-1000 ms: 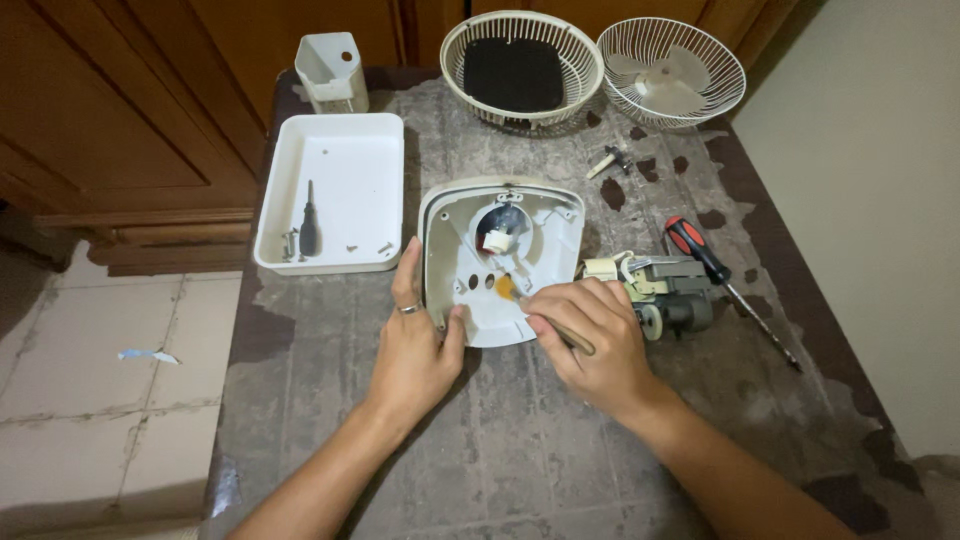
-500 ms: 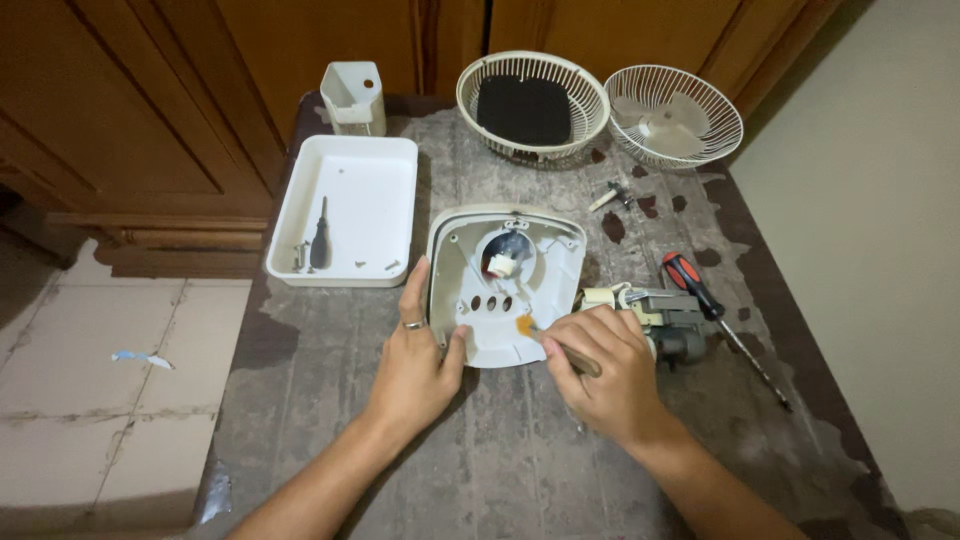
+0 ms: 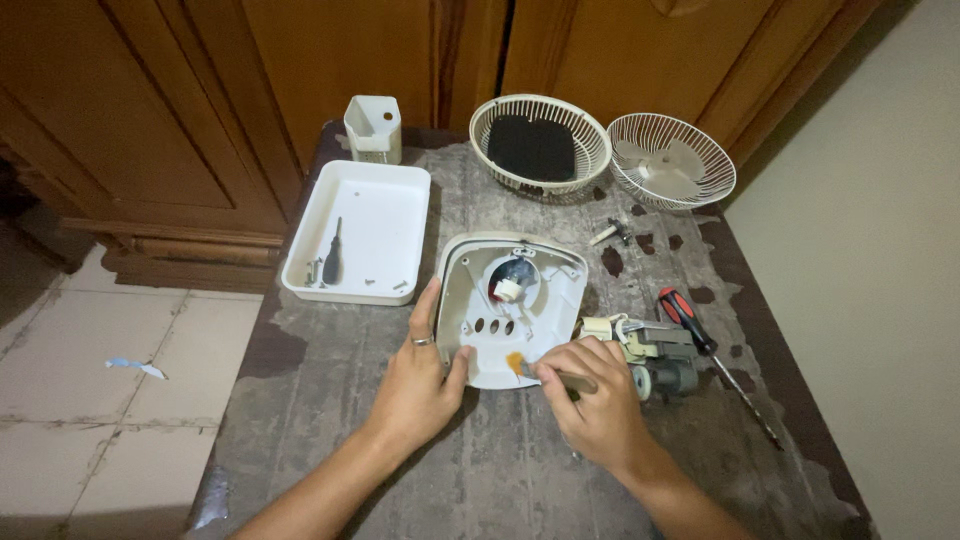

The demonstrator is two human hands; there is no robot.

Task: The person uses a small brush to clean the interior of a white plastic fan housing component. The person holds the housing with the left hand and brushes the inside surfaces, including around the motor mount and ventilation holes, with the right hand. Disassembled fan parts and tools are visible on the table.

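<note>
Our left hand (image 3: pixel 415 385) grips the white fan housing (image 3: pixel 515 305) at its seven o'clock edge. Our right hand (image 3: pixel 590 405), at five o'clock, pinches a small brush (image 3: pixel 545 372), bristles pointing toward nine o'clock onto the housing.

White plastic housing (image 3: pixel 520 305) lies open-side up on the bench; a small orange-bristled brush (image 3: pixel 548 373) rests on its near edge.

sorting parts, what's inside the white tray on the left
Inside the white tray lie a small dark-handled screwdriver and a few loose screws near its front edge. Nothing covers the tray, so its floor shows fully; the screws are too small to count surely.
</note>
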